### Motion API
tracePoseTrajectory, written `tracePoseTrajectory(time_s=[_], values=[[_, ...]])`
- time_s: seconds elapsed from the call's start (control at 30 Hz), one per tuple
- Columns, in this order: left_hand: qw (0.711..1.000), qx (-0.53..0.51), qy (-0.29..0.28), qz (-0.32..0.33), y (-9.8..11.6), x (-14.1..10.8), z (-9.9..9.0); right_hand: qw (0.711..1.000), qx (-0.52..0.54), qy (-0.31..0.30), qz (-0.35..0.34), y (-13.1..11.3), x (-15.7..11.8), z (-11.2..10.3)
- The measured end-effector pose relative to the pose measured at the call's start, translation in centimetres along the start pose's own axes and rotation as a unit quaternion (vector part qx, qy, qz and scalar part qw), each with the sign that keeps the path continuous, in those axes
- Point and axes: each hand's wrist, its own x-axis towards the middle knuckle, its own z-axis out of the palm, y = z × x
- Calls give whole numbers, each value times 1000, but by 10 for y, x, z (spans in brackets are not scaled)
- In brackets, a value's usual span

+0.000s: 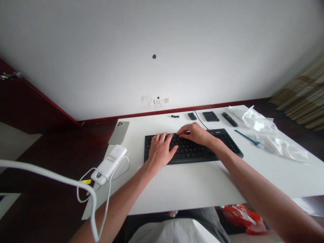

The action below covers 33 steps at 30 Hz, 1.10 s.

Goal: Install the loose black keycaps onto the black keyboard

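Centrally, the black keyboard [188, 150] lies on the white desk [187, 187], under both hands. The left hand [161, 148] rests palm-down over its left part, at about 10 o'clock from the keyboard's middle, with its grip apart: fingers spread, thumb out over the keys. The right hand [197, 134] bends in at 12 o'clock, thumb and forefinger close together at the top row; whether that grip is clamped on a key cannot be told. Taking the keyboard as the dial's centre, a few small black keycaps [175, 116] sit at 11 o'clock, a small cluster of black keys [192, 116] at 12, and a larger block of keys [211, 116] at 1. A long black object [230, 119] lies at 2, while a blue-handled tool [246, 137] lies near 3, just beside crumpled clear plastic [260, 123]. At 10 o'clock is a smartphone [118, 132]; towards 8, a white power bank [109, 164] with a white cable [93, 202].
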Motion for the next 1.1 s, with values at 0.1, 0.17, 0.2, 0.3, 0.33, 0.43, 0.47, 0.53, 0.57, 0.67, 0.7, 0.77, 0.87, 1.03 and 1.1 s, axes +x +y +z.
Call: tracePoseTrajectory(time_s=[0.1, 0.17, 0.2, 0.3, 0.33, 0.43, 0.47, 0.53, 0.57, 0.67, 0.7, 0.77, 0.87, 1.03, 1.1], values=[[1000, -1, 0, -1, 0, 0, 1, 1000, -20, -8, -4, -4, 2, 0], [1000, -1, 0, -2, 0, 0, 1, 999, -36, -15, -15, -4, 2, 1], [1000, 0, 0, -1, 0, 0, 1, 999, -45, -17, -24, -4, 3, 1], [1000, -1, -1, 0, 0, 0, 0, 996, -76, -21, -51, -5, 3, 3], [1000, -1, -1, 0, 0, 0, 0, 994, -89, -23, -61, -6, 3, 4], [1000, -3, -1, 1, 0, 0, 1, 987, -135, -31, -87, -11, 0, 6], [1000, -3, 0, 0, 0, 0, 1, 984, -150, -34, -92, -13, -1, 6], [1000, -4, 1, -1, -1, 0, 2, 979, -181, -37, -91, -18, -3, 8], [1000, -4, 2, -2, -1, 0, 2, 976, -198, -37, -85, -21, -4, 8], [1000, -2, 3, -3, 0, -1, 4, 966, -245, -38, -69, -29, -6, 11], [1000, 0, 3, -4, 0, -1, 4, 963, -257, -39, -65, -31, -5, 13], [1000, 3, 4, -6, 1, -1, 4, 957, -280, -44, -63, -37, -5, 16], [1000, 3, 4, -7, 2, -1, 3, 947, -309, -47, -68, -42, -4, 20], [1000, 13, 4, -6, 2, 0, 2, 967, -251, -16, -45, -33, -5, 23], [1000, 17, 5, -4, 2, 0, 1, 979, -202, 12, -29, -25, -5, 22]])
